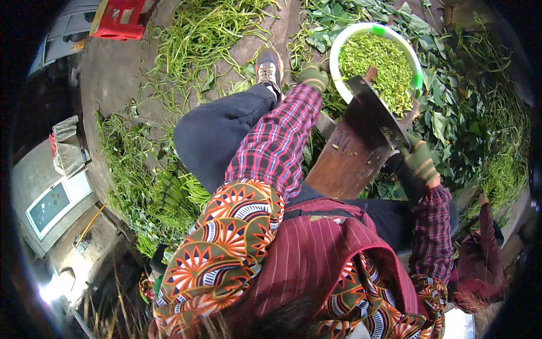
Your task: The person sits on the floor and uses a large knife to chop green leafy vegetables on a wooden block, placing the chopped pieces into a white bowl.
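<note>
My left hand (314, 77), in a green striped glove, is closed at the left side of a round white basin (338, 46) with green patches on its rim. Whether its fingers hold the rim or something else I cannot tell. Chopped green stems (374, 63) fill the basin. My right hand (419, 161), gloved alike, grips a broad dark cleaver (377, 112), its blade slanting over the near edge of the basin. Beneath the blade, a worn wooden board (349, 152) runs from between my legs towards the basin, with small bits of stem on it.
Long green stems (203, 38) lie in a heap at the upper left, more greens (156, 190) at the left. Leafy vines (440, 97) surround the basin's right side. A red plastic stool (120, 19) stands at the upper left. Another person (478, 262) is at the lower right.
</note>
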The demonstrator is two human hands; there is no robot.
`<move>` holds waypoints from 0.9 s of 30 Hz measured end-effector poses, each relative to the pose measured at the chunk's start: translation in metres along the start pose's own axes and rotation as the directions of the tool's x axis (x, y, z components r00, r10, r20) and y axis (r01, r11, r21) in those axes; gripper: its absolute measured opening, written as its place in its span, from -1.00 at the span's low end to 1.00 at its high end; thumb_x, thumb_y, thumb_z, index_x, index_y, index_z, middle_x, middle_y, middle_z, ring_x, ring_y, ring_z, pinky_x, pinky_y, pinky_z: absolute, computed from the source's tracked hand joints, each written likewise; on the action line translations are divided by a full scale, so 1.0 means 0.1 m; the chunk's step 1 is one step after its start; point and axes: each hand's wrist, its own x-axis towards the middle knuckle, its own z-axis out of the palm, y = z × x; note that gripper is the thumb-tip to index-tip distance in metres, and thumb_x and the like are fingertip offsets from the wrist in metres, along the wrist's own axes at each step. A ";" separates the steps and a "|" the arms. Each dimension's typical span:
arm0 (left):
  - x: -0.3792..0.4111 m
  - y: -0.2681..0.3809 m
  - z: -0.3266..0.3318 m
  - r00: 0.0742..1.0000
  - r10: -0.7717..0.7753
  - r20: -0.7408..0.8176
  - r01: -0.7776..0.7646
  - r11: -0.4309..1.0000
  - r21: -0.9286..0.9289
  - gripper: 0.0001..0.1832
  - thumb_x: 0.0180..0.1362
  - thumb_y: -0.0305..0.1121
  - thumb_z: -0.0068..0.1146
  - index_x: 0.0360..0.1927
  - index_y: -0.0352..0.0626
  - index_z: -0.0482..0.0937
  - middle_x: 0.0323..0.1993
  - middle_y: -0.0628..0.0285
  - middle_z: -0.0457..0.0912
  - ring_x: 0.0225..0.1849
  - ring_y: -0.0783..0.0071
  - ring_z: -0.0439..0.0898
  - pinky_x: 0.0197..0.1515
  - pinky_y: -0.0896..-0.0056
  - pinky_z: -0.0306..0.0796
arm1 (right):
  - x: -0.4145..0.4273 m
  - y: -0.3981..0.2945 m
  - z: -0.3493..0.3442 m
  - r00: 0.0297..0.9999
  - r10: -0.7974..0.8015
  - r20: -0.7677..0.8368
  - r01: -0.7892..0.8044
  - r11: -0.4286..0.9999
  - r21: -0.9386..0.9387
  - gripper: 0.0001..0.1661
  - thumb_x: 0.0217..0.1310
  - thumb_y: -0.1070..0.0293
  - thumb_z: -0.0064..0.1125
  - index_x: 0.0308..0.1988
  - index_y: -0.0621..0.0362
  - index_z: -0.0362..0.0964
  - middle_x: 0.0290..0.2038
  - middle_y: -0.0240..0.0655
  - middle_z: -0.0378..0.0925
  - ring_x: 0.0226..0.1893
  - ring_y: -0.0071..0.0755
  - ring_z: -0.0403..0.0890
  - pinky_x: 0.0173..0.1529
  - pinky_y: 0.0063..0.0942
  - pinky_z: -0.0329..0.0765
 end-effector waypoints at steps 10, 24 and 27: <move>0.07 0.28 0.35 0.851 0.372 0.370 -0.493 0.808 0.322 -0.83 -0.15 -0.40 -0.07 -0.40 -0.09 0.46 -0.39 0.09 0.47 -0.32 0.16 0.48 -0.32 0.20 0.37 | 0.02 -0.24 -0.54 0.995 0.070 -0.076 -0.077 0.992 -0.104 -0.60 -0.15 0.65 -0.07 -0.16 0.29 0.29 -0.34 -0.13 0.47 -0.29 -0.39 0.48 -0.21 -0.53 0.36; 0.30 0.55 0.15 0.774 0.126 0.621 -0.497 0.728 0.472 -0.65 -0.11 -0.23 0.02 -0.17 0.00 0.44 -0.22 0.15 0.48 -0.17 0.22 0.45 -0.13 0.26 0.34 | 0.09 -0.33 -0.52 0.954 -0.049 -0.296 0.013 0.992 -0.122 -0.67 -0.09 0.58 -0.08 -0.19 0.23 0.31 -0.47 -0.19 0.46 -0.48 -0.45 0.47 -0.35 -0.54 0.37; 0.25 0.57 -0.12 0.843 0.163 0.513 -0.377 0.859 0.346 -0.63 -0.20 -0.09 0.12 -0.32 -0.06 0.50 -0.35 0.15 0.53 -0.29 0.30 0.49 -0.19 0.35 0.35 | 0.10 -0.38 -0.49 0.957 -0.064 -0.283 0.055 0.998 -0.037 -0.64 -0.12 0.60 -0.09 -0.20 0.19 0.32 -0.43 -0.14 0.48 -0.43 -0.36 0.51 -0.32 -0.52 0.39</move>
